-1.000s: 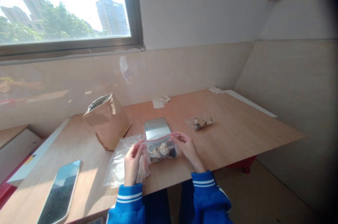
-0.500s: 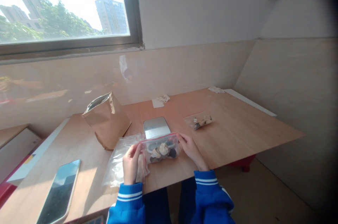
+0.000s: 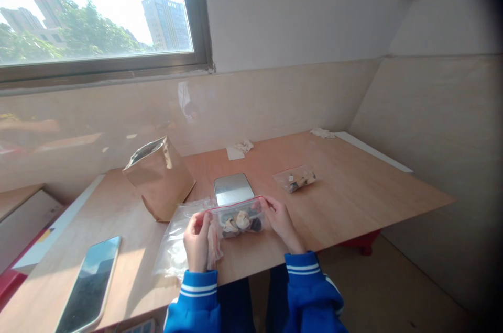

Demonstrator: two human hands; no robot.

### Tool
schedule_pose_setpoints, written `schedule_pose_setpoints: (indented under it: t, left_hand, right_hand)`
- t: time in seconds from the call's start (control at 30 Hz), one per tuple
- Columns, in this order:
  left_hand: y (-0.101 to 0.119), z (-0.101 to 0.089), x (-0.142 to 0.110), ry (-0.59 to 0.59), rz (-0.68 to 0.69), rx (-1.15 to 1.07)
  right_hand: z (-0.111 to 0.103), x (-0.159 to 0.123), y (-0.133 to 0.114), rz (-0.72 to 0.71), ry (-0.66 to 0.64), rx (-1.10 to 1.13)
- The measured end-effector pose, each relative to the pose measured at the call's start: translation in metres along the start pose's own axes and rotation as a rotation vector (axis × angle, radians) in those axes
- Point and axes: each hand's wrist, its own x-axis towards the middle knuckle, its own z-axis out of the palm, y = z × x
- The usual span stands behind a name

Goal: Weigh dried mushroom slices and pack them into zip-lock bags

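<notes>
Between my two hands is a clear zip bag (image 3: 241, 222) with a red seal strip, holding several pale and dark lumpy pieces. My left hand (image 3: 197, 239) pinches its top left corner. At the top right corner, my right hand (image 3: 280, 218) grips the strip between thumb and fingers. A stack of clear plastic bags (image 3: 171, 249) lies flat beside and under my left hand. Just behind the held bag sits a silver scale-like plate (image 3: 233, 188). Another filled zip bag (image 3: 301, 179) rests on the table farther right.
On the wooden table (image 3: 365, 186), an open brown paper bag (image 3: 159, 181) stands at the back left. A phone (image 3: 91, 283) lies at the front left. A white card (image 3: 234, 153) and crumpled tissue (image 3: 245, 146) are near the wall, with another crumpled tissue (image 3: 323, 133) farther right.
My right hand has shifted slightly left, bringing my hands a little closer together. Both hands still hold the zip bag by its top corners.
</notes>
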Motion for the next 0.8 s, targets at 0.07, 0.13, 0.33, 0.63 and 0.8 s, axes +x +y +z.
schedule_pose_setpoints:
  t: [0.07,0.13,0.33,0.63,0.8]
  left_hand:
    - [0.0,0.001,0.0,0.008,-0.008,-0.01]
    - [-0.001,0.0,0.0,-0.008,-0.009,-0.03]
    - [-0.01,-0.007,0.007,-0.139,0.005,-0.001]
    - [-0.006,-0.006,0.006,-0.106,0.074,0.051]
    - [-0.006,-0.005,0.005,-0.11,0.056,0.049]
  right_hand:
    - [0.001,0.0,0.001,0.014,0.012,0.012]
    - [0.001,0.0,0.001,0.024,0.01,0.039]
    - [-0.001,-0.002,0.0,0.042,-0.047,0.101]
    - [0.001,-0.001,-0.001,0.055,0.011,0.048]
    - [0.002,-0.002,0.001,-0.015,0.055,0.014]
